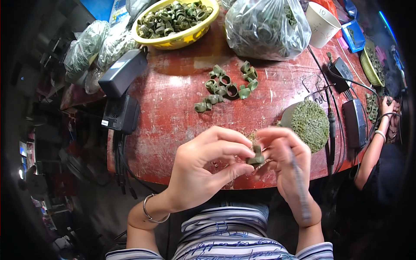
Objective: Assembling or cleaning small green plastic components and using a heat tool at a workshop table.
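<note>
Near the front edge of the table, my left hand (195, 167) pinches a small dark green ring-like piece (255, 159) between thumb and fingers. My right hand (289, 167) is curled close against the other side of that piece, its fingertips partly blurred. A slim grey pen-like tool (300, 184) lies across the right palm, its tail toward the wrist; the working tip cannot be made out. Beyond the hands, several similar green rings (244, 93) lie in a loose cluster. Right of them sits a round block with a rough green top (311, 126).
A yellow basket (167, 42) heaped with green rings, a clear plastic bag (266, 34) and a white cup (321, 24) line the red table's (173, 117) far side. Black boxes (121, 113) with cables flank both sides. At right, a co-worker's arm (372, 156) reaches in.
</note>
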`<action>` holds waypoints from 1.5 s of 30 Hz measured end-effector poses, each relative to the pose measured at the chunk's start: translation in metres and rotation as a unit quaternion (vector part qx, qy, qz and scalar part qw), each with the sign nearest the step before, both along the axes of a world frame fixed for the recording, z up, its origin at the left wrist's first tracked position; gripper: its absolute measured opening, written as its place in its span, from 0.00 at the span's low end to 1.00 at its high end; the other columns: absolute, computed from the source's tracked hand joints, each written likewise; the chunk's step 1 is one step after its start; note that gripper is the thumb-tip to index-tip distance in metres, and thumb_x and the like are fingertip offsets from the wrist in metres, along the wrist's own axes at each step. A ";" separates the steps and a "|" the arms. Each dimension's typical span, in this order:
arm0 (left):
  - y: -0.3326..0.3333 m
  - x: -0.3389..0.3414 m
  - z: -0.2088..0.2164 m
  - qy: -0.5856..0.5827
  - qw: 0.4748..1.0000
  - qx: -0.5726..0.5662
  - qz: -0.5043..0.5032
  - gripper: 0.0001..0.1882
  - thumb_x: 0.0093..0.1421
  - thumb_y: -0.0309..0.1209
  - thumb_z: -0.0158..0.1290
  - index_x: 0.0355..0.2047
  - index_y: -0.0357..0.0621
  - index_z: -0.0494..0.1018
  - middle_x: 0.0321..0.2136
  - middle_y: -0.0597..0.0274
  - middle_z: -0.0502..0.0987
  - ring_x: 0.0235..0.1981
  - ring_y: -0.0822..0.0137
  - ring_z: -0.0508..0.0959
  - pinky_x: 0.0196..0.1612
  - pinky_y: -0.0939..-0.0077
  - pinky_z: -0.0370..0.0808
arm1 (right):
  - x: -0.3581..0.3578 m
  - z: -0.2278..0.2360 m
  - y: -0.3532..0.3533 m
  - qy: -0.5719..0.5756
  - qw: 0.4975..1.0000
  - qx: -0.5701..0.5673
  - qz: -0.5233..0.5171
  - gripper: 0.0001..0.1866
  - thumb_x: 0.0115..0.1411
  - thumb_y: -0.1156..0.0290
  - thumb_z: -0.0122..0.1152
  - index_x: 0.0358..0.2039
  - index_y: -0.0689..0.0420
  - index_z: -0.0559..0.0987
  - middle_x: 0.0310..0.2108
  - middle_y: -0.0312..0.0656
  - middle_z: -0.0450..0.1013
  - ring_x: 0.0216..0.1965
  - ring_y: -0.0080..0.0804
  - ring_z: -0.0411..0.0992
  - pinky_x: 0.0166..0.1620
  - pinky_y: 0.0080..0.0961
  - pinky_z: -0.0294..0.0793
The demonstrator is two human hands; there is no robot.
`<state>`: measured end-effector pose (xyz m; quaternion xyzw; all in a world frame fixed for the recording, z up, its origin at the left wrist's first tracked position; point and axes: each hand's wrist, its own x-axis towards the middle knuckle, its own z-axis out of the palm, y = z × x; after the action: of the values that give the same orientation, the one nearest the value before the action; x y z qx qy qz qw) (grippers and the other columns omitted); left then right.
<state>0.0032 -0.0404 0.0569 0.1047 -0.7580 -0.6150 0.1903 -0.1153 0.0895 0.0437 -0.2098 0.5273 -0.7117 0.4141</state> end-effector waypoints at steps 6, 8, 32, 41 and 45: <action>0.015 0.005 -0.019 0.062 0.965 0.251 0.050 0.13 0.41 0.19 0.62 0.26 0.34 0.70 0.38 0.43 0.73 0.38 0.66 0.75 0.38 0.79 0.75 | 0.009 -0.002 0.032 0.169 0.985 -0.021 0.010 0.37 0.61 0.45 0.32 0.51 0.71 0.61 0.28 0.50 0.71 0.29 0.33 0.73 0.31 0.24 0.74; 0.022 0.004 -0.013 0.053 0.940 0.329 0.070 0.14 0.41 0.19 0.62 0.28 0.33 0.69 0.37 0.43 0.73 0.38 0.66 0.75 0.38 0.78 0.75 | 0.016 0.000 0.035 0.176 0.983 -0.044 -0.011 0.22 0.62 0.66 0.43 0.49 0.72 0.63 0.26 0.51 0.74 0.28 0.33 0.74 0.32 0.24 0.75; 0.026 -0.001 -0.019 0.010 0.948 0.311 0.061 0.22 0.42 0.27 0.63 0.36 0.28 0.71 0.33 0.46 0.74 0.33 0.62 0.77 0.35 0.76 0.76 | 0.008 -0.003 0.042 0.241 0.970 -0.009 -0.003 0.10 0.48 0.77 0.62 0.34 0.63 0.77 0.25 0.44 0.76 0.27 0.33 0.76 0.31 0.23 0.76; 0.025 0.005 -0.016 0.008 0.984 0.174 0.026 0.21 0.39 0.26 0.65 0.35 0.28 0.73 0.32 0.46 0.74 0.32 0.64 0.77 0.32 0.78 0.76 | 0.016 -0.005 0.047 0.182 0.981 -0.003 -0.065 0.10 0.51 0.73 0.61 0.32 0.65 0.77 0.23 0.46 0.76 0.26 0.34 0.76 0.29 0.24 0.76; 0.027 0.007 -0.021 0.030 0.984 0.171 0.045 0.21 0.39 0.27 0.65 0.34 0.29 0.74 0.32 0.48 0.74 0.33 0.65 0.76 0.33 0.78 0.75 | 0.018 -0.004 0.045 0.213 0.975 -0.052 -0.024 0.09 0.53 0.71 0.59 0.30 0.65 0.77 0.23 0.46 0.76 0.25 0.34 0.76 0.28 0.23 0.76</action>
<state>0.0104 -0.0136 0.0359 0.1511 -0.6299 -0.7294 0.2201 -0.0975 0.1341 0.0395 -0.3647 0.5704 -0.6872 0.2635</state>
